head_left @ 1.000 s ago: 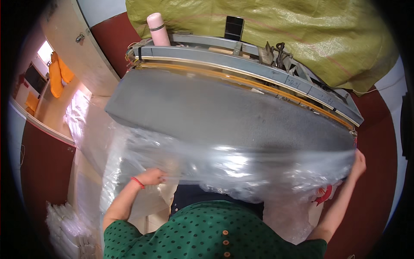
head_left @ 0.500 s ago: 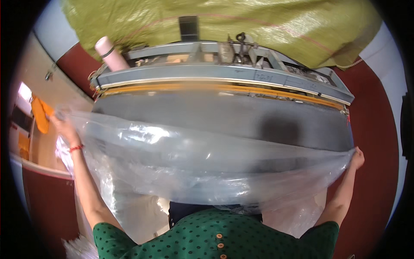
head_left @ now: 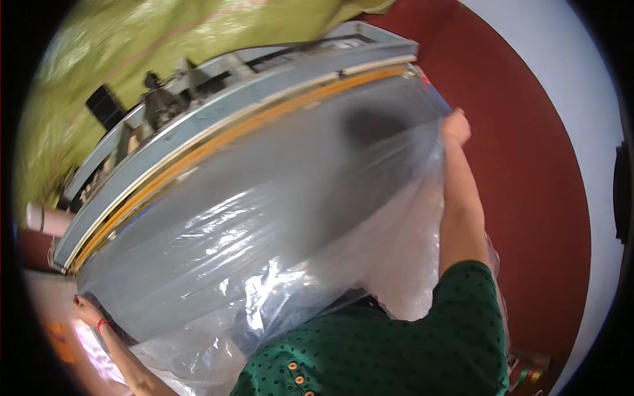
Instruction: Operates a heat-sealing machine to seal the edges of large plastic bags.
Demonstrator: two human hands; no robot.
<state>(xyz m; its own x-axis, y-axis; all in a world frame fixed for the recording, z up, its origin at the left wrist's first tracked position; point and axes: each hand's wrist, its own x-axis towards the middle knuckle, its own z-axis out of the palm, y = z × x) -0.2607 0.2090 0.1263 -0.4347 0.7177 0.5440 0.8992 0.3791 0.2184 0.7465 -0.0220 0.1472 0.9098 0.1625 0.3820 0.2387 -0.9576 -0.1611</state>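
Note:
A large clear plastic sheet [head_left: 264,218] lies spread over the grey table [head_left: 310,132] of a long machine. My left hand [head_left: 86,309] grips the sheet's near-left edge at the lower left; a red band circles that wrist. My right hand [head_left: 456,127] is stretched far out and pinches the sheet's far-right corner by the machine's end. The sheet is pulled taut between both hands and hangs down crumpled in front of my green dotted top.
An orange strip [head_left: 251,129] and a blue-grey metal bar [head_left: 218,99] run along the machine's far side. Yellow-green cloth [head_left: 132,46] hangs behind it. A pale cylinder [head_left: 46,221] stands at the left end. A dark red and white wall [head_left: 541,198] is at the right.
The view has tilted strongly, so the machine now runs diagonally. My right hand has reached forward with the sheet to the machine's far-right end. My left hand has dropped low at the left.

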